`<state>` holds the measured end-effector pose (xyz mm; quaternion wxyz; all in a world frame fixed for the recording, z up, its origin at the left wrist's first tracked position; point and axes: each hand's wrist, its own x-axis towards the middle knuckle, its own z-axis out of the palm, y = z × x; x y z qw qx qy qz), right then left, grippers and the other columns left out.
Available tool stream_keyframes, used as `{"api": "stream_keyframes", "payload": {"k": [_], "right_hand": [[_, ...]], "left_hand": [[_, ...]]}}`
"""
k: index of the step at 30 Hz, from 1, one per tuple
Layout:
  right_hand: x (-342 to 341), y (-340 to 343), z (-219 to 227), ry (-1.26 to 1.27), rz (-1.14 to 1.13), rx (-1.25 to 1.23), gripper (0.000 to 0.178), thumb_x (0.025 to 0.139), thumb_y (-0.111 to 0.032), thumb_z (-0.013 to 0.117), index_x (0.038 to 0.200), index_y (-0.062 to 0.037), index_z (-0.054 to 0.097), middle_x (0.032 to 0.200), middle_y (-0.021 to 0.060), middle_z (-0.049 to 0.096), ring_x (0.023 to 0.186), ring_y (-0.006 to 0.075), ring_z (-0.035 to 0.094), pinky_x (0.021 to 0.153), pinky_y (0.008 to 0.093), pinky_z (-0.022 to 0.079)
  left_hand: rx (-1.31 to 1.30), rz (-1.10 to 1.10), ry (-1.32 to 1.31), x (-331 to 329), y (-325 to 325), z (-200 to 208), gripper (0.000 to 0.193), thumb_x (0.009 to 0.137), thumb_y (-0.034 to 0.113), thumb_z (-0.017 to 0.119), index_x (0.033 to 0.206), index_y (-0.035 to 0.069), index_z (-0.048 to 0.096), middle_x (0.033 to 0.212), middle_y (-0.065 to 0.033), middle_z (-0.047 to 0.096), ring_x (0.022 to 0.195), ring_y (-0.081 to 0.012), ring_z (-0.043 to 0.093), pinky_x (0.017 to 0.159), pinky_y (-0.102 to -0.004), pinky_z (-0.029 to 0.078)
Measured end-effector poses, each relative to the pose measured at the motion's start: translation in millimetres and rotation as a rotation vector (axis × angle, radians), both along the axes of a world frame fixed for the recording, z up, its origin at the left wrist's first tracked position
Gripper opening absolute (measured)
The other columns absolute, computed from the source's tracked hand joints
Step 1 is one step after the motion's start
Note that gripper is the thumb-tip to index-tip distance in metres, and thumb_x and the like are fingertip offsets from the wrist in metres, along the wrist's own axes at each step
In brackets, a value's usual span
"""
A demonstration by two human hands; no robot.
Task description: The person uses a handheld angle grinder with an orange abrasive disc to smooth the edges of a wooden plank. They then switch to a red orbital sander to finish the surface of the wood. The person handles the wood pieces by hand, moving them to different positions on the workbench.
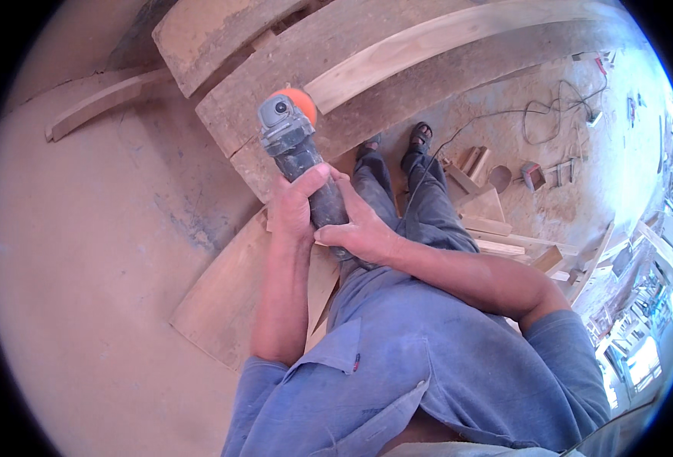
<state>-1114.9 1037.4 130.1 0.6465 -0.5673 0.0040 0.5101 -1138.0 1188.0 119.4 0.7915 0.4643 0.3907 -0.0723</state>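
Observation:
A dark grey angle grinder (290, 145) with an orange disc (303, 103) is held in front of me, its head pointing away toward the bench. My left hand (294, 204) is closed round the left side of its body, thumb on top. From the other side my right hand (361, 228) grips the rear of the body, fingers wrapped round it. The disc is at the near end of a long pale wooden plank (420, 52) lying on the thick wooden workbench (237, 107). Whether disc and wood touch, I cannot tell.
A curved wooden piece (108, 99) lies left of the bench, and a wide board (218, 301) rests below my left forearm. Wood offcuts (469, 167) litter the floor on the right, near a small red-sided box (533, 177). A dark cable (496, 114) trails across the floor.

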Motion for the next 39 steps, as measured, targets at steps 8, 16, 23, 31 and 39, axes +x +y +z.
{"api": "stream_keyframes", "payload": {"k": [8,16,23,31,39], "right_hand": [[-32,-11,-55,-0.197,0.089,-0.069,0.109,0.072,-0.021,0.079,0.162,-0.0100,0.018,0.129,0.0207,0.059,0.117,0.0354,0.065,0.098,0.0419,0.052],[-38,-18,-69,-0.262,0.184,-0.064,0.108,0.071,-0.015,0.077,0.162,-0.0114,0.019,0.127,0.0228,0.062,0.119,0.0407,0.066,0.100,0.0444,0.052],[-33,-12,-81,-0.364,0.121,-0.103,0.108,0.071,-0.015,0.077,0.162,-0.0115,0.021,0.121,0.0253,0.066,0.115,0.0444,0.067,0.097,0.0470,0.054],[-37,-17,-102,-0.415,0.138,-0.066,0.097,0.070,-0.019,0.080,0.155,-0.0104,0.034,0.122,0.0211,0.068,0.115,0.0391,0.069,0.099,0.0449,0.054],[15,-57,-20,-0.233,-0.176,-0.140,0.070,0.065,-0.012,0.082,0.130,-0.0042,0.059,0.116,0.0129,0.070,0.112,0.0245,0.067,0.100,0.0380,0.052]], "left_hand": [[0.014,0.028,-0.024,-28,-19,-29,0.023,0.077,0.009,0.076,0.097,-0.003,0.071,0.092,-0.0169,0.074,0.085,-0.0240,0.073,0.083,-0.0369,0.060],[-0.044,0.121,-0.068,-49,-27,-46,0.027,0.072,0.005,0.076,0.098,-0.004,0.072,0.096,-0.0166,0.075,0.091,-0.0266,0.073,0.091,-0.0408,0.058],[-0.024,0.099,-0.121,-36,-22,-56,0.030,0.071,0.005,0.076,0.099,-0.003,0.072,0.096,-0.0166,0.075,0.093,-0.0283,0.073,0.092,-0.0415,0.058],[0.039,0.098,-0.030,-44,-36,-52,0.037,0.070,0.000,0.076,0.107,-0.001,0.072,0.102,-0.0112,0.075,0.092,-0.0223,0.072,0.089,-0.0364,0.057],[0.178,-0.270,-0.199,-5,-56,5,0.062,0.077,0.011,0.081,0.134,-0.003,0.060,0.128,-0.0142,0.068,0.115,-0.0233,0.067,0.103,-0.0384,0.052]]}}
